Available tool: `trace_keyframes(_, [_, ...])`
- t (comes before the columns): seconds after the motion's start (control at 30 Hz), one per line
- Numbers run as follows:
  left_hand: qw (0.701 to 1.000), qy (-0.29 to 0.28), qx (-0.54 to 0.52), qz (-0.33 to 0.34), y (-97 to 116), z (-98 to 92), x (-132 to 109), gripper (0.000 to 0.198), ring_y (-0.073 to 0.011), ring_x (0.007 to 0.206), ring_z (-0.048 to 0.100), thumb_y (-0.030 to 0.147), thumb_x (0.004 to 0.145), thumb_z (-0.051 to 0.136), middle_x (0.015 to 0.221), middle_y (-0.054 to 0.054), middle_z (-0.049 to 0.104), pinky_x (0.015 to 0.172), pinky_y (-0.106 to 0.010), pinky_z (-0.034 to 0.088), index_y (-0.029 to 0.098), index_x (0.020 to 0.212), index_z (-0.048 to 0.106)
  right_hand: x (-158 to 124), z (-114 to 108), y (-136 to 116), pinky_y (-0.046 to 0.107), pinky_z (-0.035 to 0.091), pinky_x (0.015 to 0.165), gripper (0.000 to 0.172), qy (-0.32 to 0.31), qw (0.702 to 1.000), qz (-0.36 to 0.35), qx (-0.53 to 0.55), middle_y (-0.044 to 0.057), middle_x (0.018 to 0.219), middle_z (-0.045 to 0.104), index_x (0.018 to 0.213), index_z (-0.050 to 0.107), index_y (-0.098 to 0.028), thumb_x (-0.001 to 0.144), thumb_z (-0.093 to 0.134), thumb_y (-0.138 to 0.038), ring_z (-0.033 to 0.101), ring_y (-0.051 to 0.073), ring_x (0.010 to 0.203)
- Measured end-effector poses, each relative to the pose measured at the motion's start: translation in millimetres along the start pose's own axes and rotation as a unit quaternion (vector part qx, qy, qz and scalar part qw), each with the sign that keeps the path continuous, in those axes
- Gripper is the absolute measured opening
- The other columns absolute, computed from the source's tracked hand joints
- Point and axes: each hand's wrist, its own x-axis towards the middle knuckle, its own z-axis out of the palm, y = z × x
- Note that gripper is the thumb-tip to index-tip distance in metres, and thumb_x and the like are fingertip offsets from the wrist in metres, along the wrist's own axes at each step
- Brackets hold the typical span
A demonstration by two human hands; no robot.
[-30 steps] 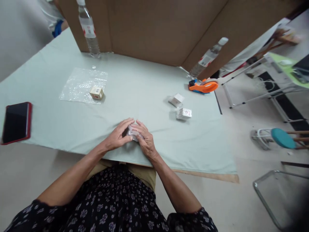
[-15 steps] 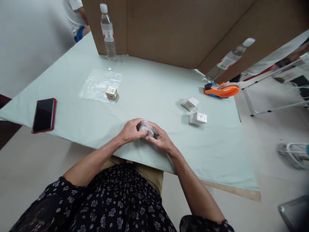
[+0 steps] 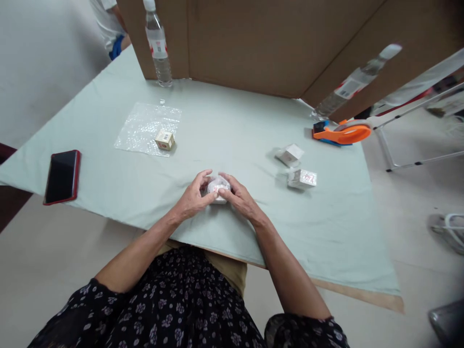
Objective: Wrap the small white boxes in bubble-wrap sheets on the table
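Close to the table's front edge, a small box in clear bubble wrap [image 3: 219, 185] sits between my two hands. My left hand [image 3: 195, 195] curves round its left side with the thumb on the wrap. From the right, my right hand [image 3: 241, 195] closes on it, its thumb pressing the front beside the left one. Further right lie two more wrapped boxes, one white box [image 3: 291, 154] behind and another with red print [image 3: 303, 179] in front. A small cream box [image 3: 165, 140] rests on a flat bubble wrap sheet [image 3: 139, 128] to the left.
A phone in a red case [image 3: 63, 176] lies at the left edge. Two water bottles [image 3: 159, 53] stand by the cardboard panel [image 3: 246, 48], one at each side. An orange tape dispenser [image 3: 342, 134] is at the right edge. Behind the table at left, a person [image 3: 108, 24] is partly visible.
The wrapped box has turned and more of its front shows between my hands. My left fingers have lifted and spread somewhat. The whole view has shifted slightly.
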Motion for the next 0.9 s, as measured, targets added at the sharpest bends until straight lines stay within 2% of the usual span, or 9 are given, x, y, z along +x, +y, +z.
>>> trace_keyframes(0.13, [0.999,0.032,-0.008,0.013,-3,5.5,-1,0.047,-0.0199,0.102,0.064,0.033,0.081,0.067,0.114,-0.011,0.067,0.095,-0.035,0.049,0.016,0.122,0.051,-15,9,3,0.052,0.036,0.113,0.067,0.168,0.976,-0.041,-0.136,0.015,0.146,0.053,0.143,0.046,-0.023,0.088,0.062,-0.057,0.050,0.031,0.134])
trace_keyframes(0.23, [0.999,0.031,0.006,0.009,-2,3.7,-1,0.037,-0.0178,0.094,0.063,0.034,0.080,0.069,0.104,-0.007,0.067,0.089,-0.031,0.049,0.016,0.110,0.057,-24,11,1,0.056,0.034,0.114,0.058,0.213,0.946,-0.084,-0.227,0.014,0.146,0.052,0.133,0.054,-0.024,0.088,0.061,-0.060,0.047,0.032,0.136])
trace_keyframes(0.33, [1.000,0.002,0.004,0.008,0,-1.8,0,0.029,-0.0170,0.092,0.062,0.032,0.080,0.069,0.101,-0.005,0.067,0.086,-0.029,0.048,0.017,0.104,0.061,-24,10,0,0.057,0.034,0.114,0.047,0.168,0.942,-0.100,-0.273,0.013,0.151,0.047,0.121,0.064,-0.024,0.094,0.052,-0.060,0.044,0.033,0.139])
trace_keyframes(0.47, [0.998,-0.057,0.007,0.010,0,-7.7,2,0.025,-0.0153,0.087,0.060,0.031,0.081,0.070,0.097,-0.004,0.066,0.081,-0.027,0.048,0.016,0.099,0.063,-15,6,5,0.059,0.027,0.117,0.050,0.107,0.945,-0.110,-0.289,0.009,0.160,0.036,0.119,0.069,-0.025,0.100,0.036,-0.058,0.031,0.032,0.149])
trace_keyframes(0.53, [0.998,-0.069,-0.006,0.012,1,-8.7,2,0.032,-0.0160,0.092,0.062,0.031,0.082,0.070,0.104,-0.006,0.066,0.084,-0.028,0.048,0.016,0.109,0.062,-11,2,7,0.058,0.024,0.119,0.051,0.078,0.948,-0.115,-0.286,0.008,0.162,0.035,0.120,0.070,-0.026,0.102,0.033,-0.057,0.026,0.032,0.151])
trace_keyframes(0.63, [0.997,-0.074,-0.017,0.017,2,-8.6,3,0.057,-0.0198,0.110,0.062,0.030,0.082,0.070,0.125,-0.010,0.063,0.096,-0.032,0.048,0.017,0.135,0.051,-7,-4,9,0.058,0.022,0.120,0.051,0.029,0.953,-0.115,-0.279,0.007,0.163,0.034,0.121,0.070,-0.027,0.102,0.033,-0.057,0.023,0.032,0.153])
trace_keyframes(0.7, [0.996,-0.087,-0.002,0.028,3,-8.4,3,0.060,-0.0224,0.119,0.059,0.029,0.083,0.069,0.132,-0.012,0.060,0.103,-0.035,0.045,0.018,0.139,0.050,-5,-7,9,0.058,0.022,0.120,0.050,0.009,0.955,-0.111,-0.275,0.006,0.164,0.032,0.121,0.070,-0.027,0.101,0.035,-0.056,0.022,0.032,0.153])
trace_keyframes(0.77, [0.995,-0.090,0.017,0.040,3,-8.0,4,0.050,-0.0246,0.124,0.057,0.029,0.084,0.068,0.133,-0.013,0.060,0.108,-0.038,0.043,0.018,0.132,0.057,-4,-8,9,0.059,0.021,0.120,0.048,0.003,0.957,-0.103,-0.272,0.005,0.165,0.030,0.121,0.071,-0.029,0.101,0.036,-0.056,0.021,0.032,0.153])
trace_keyframes(0.9, [0.996,-0.058,0.045,0.058,1,-6.3,3,0.034,-0.0285,0.138,0.046,0.027,0.082,0.068,0.133,-0.012,0.059,0.116,-0.043,0.034,0.019,0.115,0.063,-4,-7,9,0.060,0.019,0.121,0.046,0.009,0.959,-0.091,-0.268,0.004,0.164,0.031,0.122,0.071,-0.030,0.100,0.039,-0.056,0.021,0.032,0.153])
